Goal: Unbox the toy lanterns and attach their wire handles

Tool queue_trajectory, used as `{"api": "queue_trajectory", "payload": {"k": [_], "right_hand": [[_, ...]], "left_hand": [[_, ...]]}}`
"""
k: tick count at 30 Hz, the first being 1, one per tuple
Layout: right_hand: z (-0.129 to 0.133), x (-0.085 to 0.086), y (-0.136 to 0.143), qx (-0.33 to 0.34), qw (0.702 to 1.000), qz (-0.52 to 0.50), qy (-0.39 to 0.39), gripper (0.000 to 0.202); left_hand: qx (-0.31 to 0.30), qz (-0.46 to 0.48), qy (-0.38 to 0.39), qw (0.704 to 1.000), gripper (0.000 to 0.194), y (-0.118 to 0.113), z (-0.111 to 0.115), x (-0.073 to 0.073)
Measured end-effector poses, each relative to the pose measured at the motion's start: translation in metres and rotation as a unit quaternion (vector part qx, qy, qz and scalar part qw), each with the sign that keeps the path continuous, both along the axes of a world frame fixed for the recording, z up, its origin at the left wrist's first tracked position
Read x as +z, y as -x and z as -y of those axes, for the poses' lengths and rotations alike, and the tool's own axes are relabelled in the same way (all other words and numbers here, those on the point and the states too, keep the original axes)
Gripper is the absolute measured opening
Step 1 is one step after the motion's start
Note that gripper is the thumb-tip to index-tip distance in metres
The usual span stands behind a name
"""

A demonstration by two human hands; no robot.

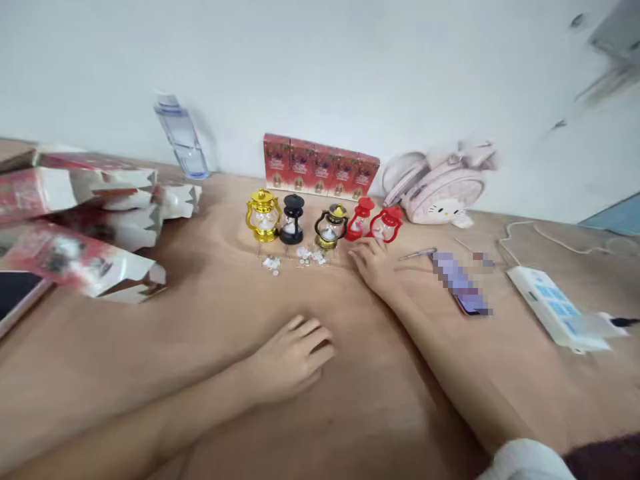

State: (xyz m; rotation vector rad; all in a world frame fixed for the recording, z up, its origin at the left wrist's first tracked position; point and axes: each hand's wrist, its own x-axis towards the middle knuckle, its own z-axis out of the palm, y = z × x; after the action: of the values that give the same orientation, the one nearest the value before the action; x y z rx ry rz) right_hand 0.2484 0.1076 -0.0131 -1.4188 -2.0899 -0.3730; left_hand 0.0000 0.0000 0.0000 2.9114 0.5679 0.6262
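My left hand rests on the bare wooden tabletop, its fingers loosely bent and a little apart, with nothing visible in them. My right hand lies farther forward with fingers apart, just in front of two small red lanterns; whether it touches one I cannot tell. Left of these stand a black-and-gold lantern, a black lantern and a gold lantern. Small white scraps and more white bits are scattered before the lanterns.
Red boxes stand in a row by the wall. Opened boxes pile up at left. A clear bottle, a pink bag, a screwdriver-like tool, a phone and a power strip with cables are around.
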Motion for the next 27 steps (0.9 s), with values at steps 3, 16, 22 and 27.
{"api": "queue_trajectory", "payload": {"k": [3, 16, 22, 27], "right_hand": [[-0.002, 0.0, -0.002, -0.037, 0.999, -0.024, -0.004, 0.019], [0.006, 0.01, 0.031, 0.032, 0.997, 0.064, 0.028, 0.03], [-0.003, 0.01, 0.048, -0.004, 0.994, 0.081, 0.071, 0.037], [0.002, 0.015, 0.047, 0.039, 0.996, 0.048, 0.069, 0.036]], "left_hand": [[0.0, -0.004, 0.006, 1.0, 0.009, 0.001, 0.001, 0.0], [-0.007, -0.007, 0.018, 1.0, 0.012, 0.001, -0.001, 0.002], [-0.01, -0.014, 0.019, 1.0, 0.013, 0.001, 0.0, 0.003], [-0.008, -0.006, 0.021, 1.0, 0.012, 0.001, 0.0, 0.002]]}}
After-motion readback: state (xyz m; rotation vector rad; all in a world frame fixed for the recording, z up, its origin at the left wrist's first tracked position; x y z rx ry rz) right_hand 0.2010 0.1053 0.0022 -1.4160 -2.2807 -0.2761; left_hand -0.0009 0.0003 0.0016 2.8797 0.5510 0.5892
